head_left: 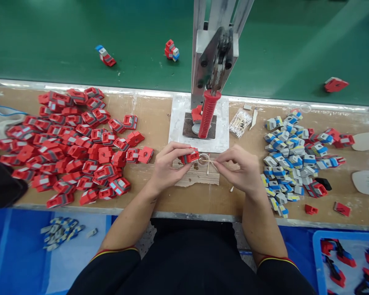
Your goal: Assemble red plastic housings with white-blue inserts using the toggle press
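My left hand [171,164] is closed round a small red plastic part [190,156] with a grey band, holding it just above the bench. Thumb and fingertips of my right hand [238,167] pinch a thin cotton swab [211,161], its far end over a small round clear dish [203,158]. A second swab [208,169] slants down beside the dish, above a torn piece of cardboard [199,178]. Directly beyond my hands stands a toggle press with a red handle [209,114]. Another red part [197,113] sits behind that handle on the press.
A big heap of red parts [76,143] covers the bench's left side. White, blue and yellow parts [285,157] lie piled on the right. A bag of swabs [240,122] is beside the press. A blue tray [317,262] stands at lower right. Beyond runs a green surface [135,41].
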Tool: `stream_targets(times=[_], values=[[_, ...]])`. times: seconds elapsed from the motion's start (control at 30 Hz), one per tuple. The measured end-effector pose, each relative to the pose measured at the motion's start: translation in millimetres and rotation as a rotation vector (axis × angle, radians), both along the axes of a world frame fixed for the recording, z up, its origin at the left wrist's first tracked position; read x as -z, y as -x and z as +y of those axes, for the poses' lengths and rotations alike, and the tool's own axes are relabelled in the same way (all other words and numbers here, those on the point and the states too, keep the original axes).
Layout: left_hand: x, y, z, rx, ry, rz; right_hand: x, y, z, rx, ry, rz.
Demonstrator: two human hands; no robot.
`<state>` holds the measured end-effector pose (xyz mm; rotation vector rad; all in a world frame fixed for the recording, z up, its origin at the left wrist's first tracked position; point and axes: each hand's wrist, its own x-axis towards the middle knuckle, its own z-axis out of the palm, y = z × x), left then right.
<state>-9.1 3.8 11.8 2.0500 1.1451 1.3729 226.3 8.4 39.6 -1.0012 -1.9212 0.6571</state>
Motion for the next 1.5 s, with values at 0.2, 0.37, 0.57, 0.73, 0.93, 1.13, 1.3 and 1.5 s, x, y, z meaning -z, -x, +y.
stream_targets(times=[0.2,0.37,0.57,0.73,0.93,1.13,1.3,1.5], values=[[5.6,4,1,-0.027,0.031,-0.051,-3.1,-21,5,0.055,-0.057,-0.07],[12.4,5,3,-0.006,0.101,-0.222,-37.9,-102,-30,0.476,-0.122,-0.185],[5.9,1,0,0.044,0.107,-0.358,-26.5,-131,-79,0.175,0.103,-0.771],[9.2,-1,0,0.034,0.108,-0.352,-3.1,-112,-67,0.115,0.104,-0.745],[4.9,-6,-4,0.098,0.113,-0.337,-12.8,-58,-46,0.186,0.072,0.003],[2.0,-12,-9,0.172,0.154,-0.363,-14.2,14,-25,0.014,0.082,0.317],[2.5,-12,-10,0.209,0.214,-0.459,-16.6,21,-19,0.027,-0.037,0.192],[-1.3,-12,-10,0.242,0.194,-0.418,-18.3,18,-20,-0.037,-0.111,0.126]])
